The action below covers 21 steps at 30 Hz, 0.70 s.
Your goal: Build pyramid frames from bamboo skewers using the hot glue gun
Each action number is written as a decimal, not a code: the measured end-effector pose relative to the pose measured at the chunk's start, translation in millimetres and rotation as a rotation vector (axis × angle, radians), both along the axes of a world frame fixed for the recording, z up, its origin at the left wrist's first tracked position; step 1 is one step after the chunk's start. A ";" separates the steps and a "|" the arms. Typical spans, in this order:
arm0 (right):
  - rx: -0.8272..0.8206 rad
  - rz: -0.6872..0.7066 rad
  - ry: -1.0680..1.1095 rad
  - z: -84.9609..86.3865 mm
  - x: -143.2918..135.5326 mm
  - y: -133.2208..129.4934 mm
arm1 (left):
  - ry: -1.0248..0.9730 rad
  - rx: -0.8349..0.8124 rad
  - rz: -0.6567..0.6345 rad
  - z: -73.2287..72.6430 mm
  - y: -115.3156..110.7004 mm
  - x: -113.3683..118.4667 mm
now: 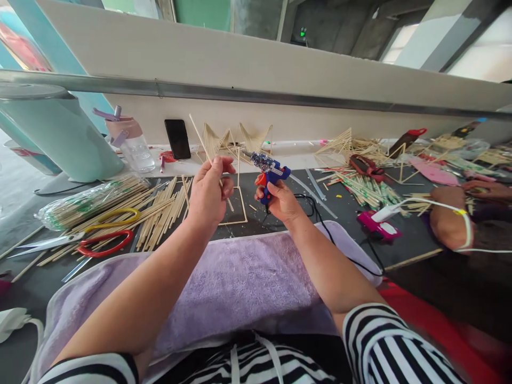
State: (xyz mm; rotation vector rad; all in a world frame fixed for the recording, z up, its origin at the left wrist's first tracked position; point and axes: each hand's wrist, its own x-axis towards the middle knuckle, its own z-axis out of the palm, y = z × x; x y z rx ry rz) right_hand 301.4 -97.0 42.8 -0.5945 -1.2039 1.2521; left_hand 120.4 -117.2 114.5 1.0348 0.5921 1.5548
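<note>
Between thumb and fingers, my left hand [210, 192] pinches a thin wooden stick [197, 129] that slants up to the left. My right hand [281, 200] grips a blue hot glue gun [272, 173] by its handle, its speckled nozzle end pointing left toward the stick, apart from it. Just beyond and below my hands, a frame of joined sticks [245, 205] stands on the dark table [276, 226]. Behind it are fan-shaped stick structures [256, 137] by the wall. A purple towel [240, 277] lies under my forearms.
At left lie loose sticks [160, 216], a bagged bundle of sticks [96, 202], red-handled scissors [104, 244], a bottle [134, 144] and a kettle [68, 133]. A phone [177, 138] leans on the wall. At right are a pink device [379, 225] and a co-worker's hand [448, 213].
</note>
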 end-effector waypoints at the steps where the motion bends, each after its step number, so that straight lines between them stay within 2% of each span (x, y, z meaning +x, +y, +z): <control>1: 0.021 0.016 -0.014 -1.8 0.2 0.8 | -0.001 0.005 0.002 -0.4 -1.5 1.4; 3: 0.057 0.001 -0.059 -6.1 1.7 3.0 | -0.007 0.016 0.010 -0.2 -3.7 3.5; 7: 0.074 -0.173 -0.237 -12.4 7.4 5.5 | -0.034 0.050 0.079 4.6 -4.2 1.1; 10: 0.120 -0.282 -0.398 -9.5 10.1 1.8 | -0.059 0.083 0.126 8.9 -2.4 -3.2; 13: 0.206 -0.391 -0.470 -1.3 9.5 -5.2 | -0.070 0.100 0.144 11.6 -0.7 -6.5; 17: 0.238 -0.386 -0.483 6.8 7.4 -12.7 | -0.087 0.089 0.160 15.1 1.1 -10.6; 21: 0.207 -0.346 -0.553 7.1 7.2 -14.5 | -0.091 0.061 0.163 15.7 3.6 -13.6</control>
